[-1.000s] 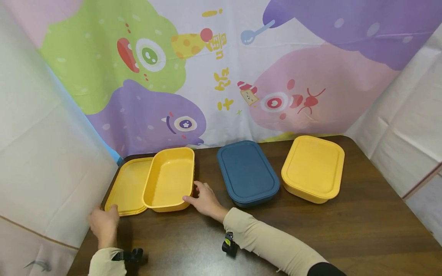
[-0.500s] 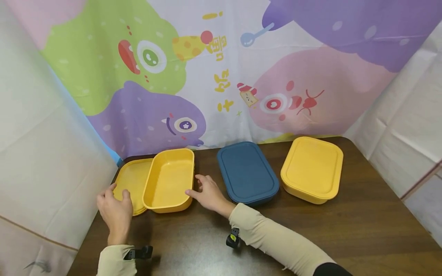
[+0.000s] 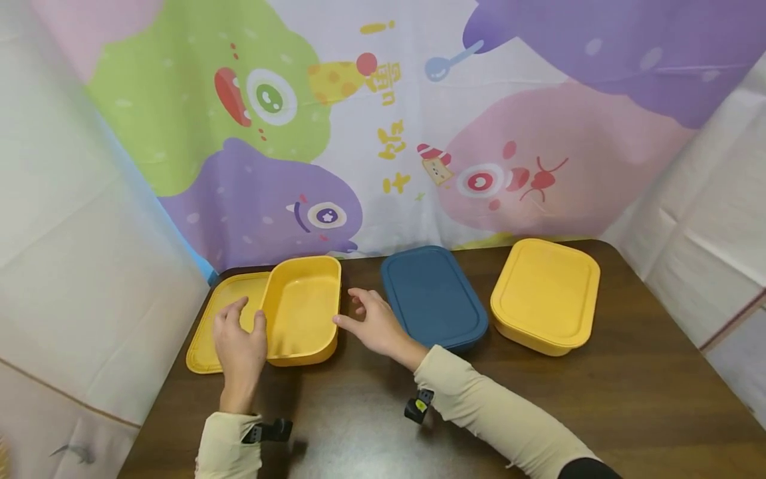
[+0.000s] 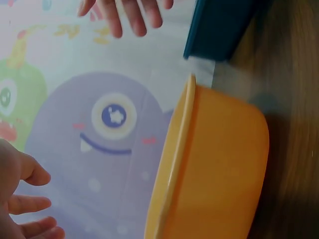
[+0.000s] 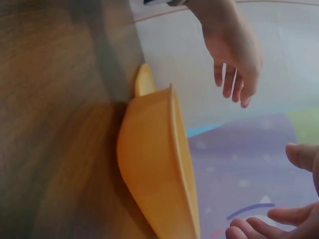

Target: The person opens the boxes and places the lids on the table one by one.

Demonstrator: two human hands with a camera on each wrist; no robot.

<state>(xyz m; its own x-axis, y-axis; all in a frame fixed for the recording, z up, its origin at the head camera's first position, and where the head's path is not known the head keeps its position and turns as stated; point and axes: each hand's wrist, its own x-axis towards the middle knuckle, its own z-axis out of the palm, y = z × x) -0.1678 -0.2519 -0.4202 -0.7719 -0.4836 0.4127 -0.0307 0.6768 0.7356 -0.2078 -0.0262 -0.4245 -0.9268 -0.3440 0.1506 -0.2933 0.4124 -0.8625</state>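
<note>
An uncovered yellow lunch box (image 3: 305, 309) stands on the table at the left, its inside bare. Partly under or behind its left side lies a flat yellow lid (image 3: 206, 332). My left hand (image 3: 241, 342) hovers over the lid beside the box's left rim, fingers loosely spread and holding nothing. At the box's right rim is my right hand (image 3: 378, 324), thumb and fingers apart, also holding nothing. The left wrist view shows the box (image 4: 214, 159) apart from the left fingers (image 4: 35, 174). In the right wrist view both hands are raised clear of the box (image 5: 154, 154).
A dark blue lidded box (image 3: 433, 296) stands just right of my right hand. Farther right is a yellow lidded box (image 3: 546, 296). A cartoon-printed cloth (image 3: 401, 219) hangs behind the brown table (image 3: 359, 426), and pale cloth (image 3: 78, 233) borders the left side.
My left hand has left the lid's near-left corner and moved right and up over it. The right hand has drawn off the open box's right side. The boxes stay put.
</note>
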